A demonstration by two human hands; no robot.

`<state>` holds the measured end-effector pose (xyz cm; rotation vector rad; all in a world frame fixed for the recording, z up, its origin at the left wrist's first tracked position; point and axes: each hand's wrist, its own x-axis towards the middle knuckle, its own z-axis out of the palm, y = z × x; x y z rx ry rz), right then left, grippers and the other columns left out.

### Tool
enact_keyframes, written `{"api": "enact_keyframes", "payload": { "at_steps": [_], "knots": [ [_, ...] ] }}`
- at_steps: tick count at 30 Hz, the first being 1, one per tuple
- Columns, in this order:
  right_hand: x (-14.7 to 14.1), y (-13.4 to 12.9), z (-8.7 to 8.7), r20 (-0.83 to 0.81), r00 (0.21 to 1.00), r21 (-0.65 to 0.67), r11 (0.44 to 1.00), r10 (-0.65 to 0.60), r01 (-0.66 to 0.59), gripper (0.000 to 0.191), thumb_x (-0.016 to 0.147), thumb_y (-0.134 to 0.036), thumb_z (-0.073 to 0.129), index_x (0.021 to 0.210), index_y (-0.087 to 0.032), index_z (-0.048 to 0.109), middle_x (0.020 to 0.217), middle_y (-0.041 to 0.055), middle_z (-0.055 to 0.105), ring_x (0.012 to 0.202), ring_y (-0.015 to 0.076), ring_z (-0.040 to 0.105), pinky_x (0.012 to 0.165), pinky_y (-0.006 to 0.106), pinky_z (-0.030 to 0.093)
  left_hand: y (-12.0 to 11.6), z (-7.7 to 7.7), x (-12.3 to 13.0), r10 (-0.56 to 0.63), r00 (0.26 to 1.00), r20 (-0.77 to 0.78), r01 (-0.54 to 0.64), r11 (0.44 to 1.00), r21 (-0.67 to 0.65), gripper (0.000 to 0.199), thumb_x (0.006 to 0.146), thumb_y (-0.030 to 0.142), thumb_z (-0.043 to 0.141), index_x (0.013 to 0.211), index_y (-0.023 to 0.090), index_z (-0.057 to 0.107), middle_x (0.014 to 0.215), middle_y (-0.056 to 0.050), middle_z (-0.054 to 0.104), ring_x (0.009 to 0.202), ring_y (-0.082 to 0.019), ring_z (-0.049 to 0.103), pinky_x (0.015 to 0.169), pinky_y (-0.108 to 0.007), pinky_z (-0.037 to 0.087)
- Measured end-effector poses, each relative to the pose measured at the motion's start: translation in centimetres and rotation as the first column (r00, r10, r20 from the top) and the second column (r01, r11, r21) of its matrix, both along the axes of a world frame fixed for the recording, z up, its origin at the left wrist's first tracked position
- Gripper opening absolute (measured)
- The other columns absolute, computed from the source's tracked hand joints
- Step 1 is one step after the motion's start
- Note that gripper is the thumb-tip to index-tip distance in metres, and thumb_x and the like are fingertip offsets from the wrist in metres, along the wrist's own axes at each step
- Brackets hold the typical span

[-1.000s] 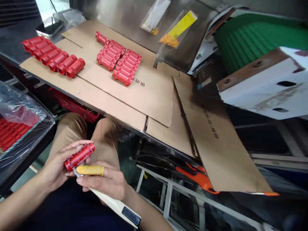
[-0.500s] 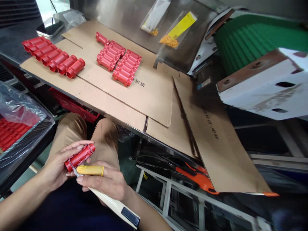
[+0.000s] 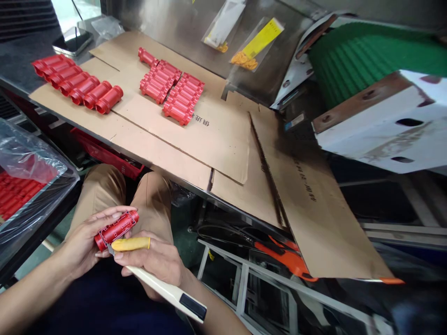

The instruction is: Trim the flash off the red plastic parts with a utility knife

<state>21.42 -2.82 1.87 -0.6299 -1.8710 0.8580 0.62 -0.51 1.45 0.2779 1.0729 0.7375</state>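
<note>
Over the lap (image 3: 152,208), left grip (image 3: 81,241) is clamped on the tube (image 3: 117,228), right grip (image 3: 159,264) on the knife (image 3: 164,291), blade (image 3: 111,249) at the tube's near end; best keep strokes light, edge clear of left fingertips (image 3: 102,254).

Hands: two, left hand (image 3: 82,242) and right hand (image 3: 159,260). Held red tube (image 3: 117,228): one. Cream-handled knife (image 3: 157,286): one. Yellow finger cot (image 3: 131,244): one. Left tube row (image 3: 85,88): seven, by the open ends. Middle tube cluster (image 3: 184,100): two close-packed ranks, too tight to count singly, plus one end tube (image 3: 147,57) at the back. Plastic-lined box (image 3: 68,179), lower left: one; tubes inside many, too blurred to tally. Clear packets on the metal panel (image 3: 174,28): two, one white-labelled packet (image 3: 226,21), one yellow-labelled packet (image 3: 263,39). Phone (image 3: 73,42): one. Crumpled plastic bag (image 3: 107,29): one. Red bin (image 3: 101,153): one.
</note>
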Motion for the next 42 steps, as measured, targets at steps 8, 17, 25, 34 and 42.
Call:
{"api": "enact_keyframes", "payload": {
  "at_steps": [8,17,25,34,42],
  "knots": [
    [0.2,0.7,1.9,0.163,0.977,0.072,0.985,0.141,-0.154,0.013,0.115,-0.017,0.063,0.118,-0.012,0.074,0.116,0.0151,0.085,0.114,0.0219,0.084,0.103,0.031,0.070,0.5,-0.1,0.6,0.027,1.000,0.001,-0.027,0.998,0.050,0.038,0.080,0.039,0.094,0.112,0.018,0.090,0.089,-0.014,0.085,0.052,-0.018,0.067,0.040,-0.023,0.041],
    [-0.1,-0.9,-0.2,-0.060,0.954,-0.186,0.943,-0.292,0.277,0.013,0.116,-0.028,0.067,0.123,-0.022,0.076,0.113,0.0078,0.089,0.112,0.0209,0.087,0.101,0.033,0.072,0.2,-0.2,-0.2,0.213,0.974,-0.075,-0.171,0.911,0.375,0.039,0.086,0.039,0.098,0.116,0.028,0.076,0.097,-0.004,0.082,0.079,-0.020,0.079,0.070,-0.027,0.068],
    [-1.4,-0.9,-1.6,-0.071,0.916,0.047,0.916,-0.396,0.399,0.026,0.112,-0.016,0.066,0.137,-0.016,0.075,0.119,0.0147,0.085,0.108,0.0255,0.085,0.093,0.039,0.074,-1.0,-1.0,-1.3,0.338,0.903,-0.265,-0.100,0.765,0.636,0.024,0.088,0.032,0.097,0.098,0.028,0.076,0.095,0.002,0.082,0.083,-0.015,0.078,0.080,-0.021,0.066],
    [-1.2,-0.9,-1.8,-0.088,0.917,0.037,0.918,-0.390,0.394,0.026,0.112,-0.017,0.066,0.136,-0.019,0.075,0.120,0.0140,0.086,0.107,0.0252,0.084,0.092,0.040,0.073,-1.4,-1.2,-1.6,0.322,0.901,-0.291,-0.061,0.757,0.650,0.023,0.089,0.029,0.096,0.100,0.030,0.076,0.096,0.004,0.083,0.085,-0.016,0.079,0.083,-0.021,0.068],
    [-1.0,-1.1,-1.7,-0.101,0.927,-0.009,0.932,-0.362,0.363,0.026,0.112,-0.017,0.066,0.137,-0.020,0.074,0.120,0.0139,0.086,0.111,0.0265,0.084,0.093,0.042,0.074,-1.1,-1.1,-1.4,0.321,0.916,-0.240,-0.107,0.773,0.625,0.023,0.084,0.029,0.099,0.095,0.026,0.079,0.091,0.000,0.083,0.076,-0.016,0.079,0.074,-0.022,0.068]
  ]
}}
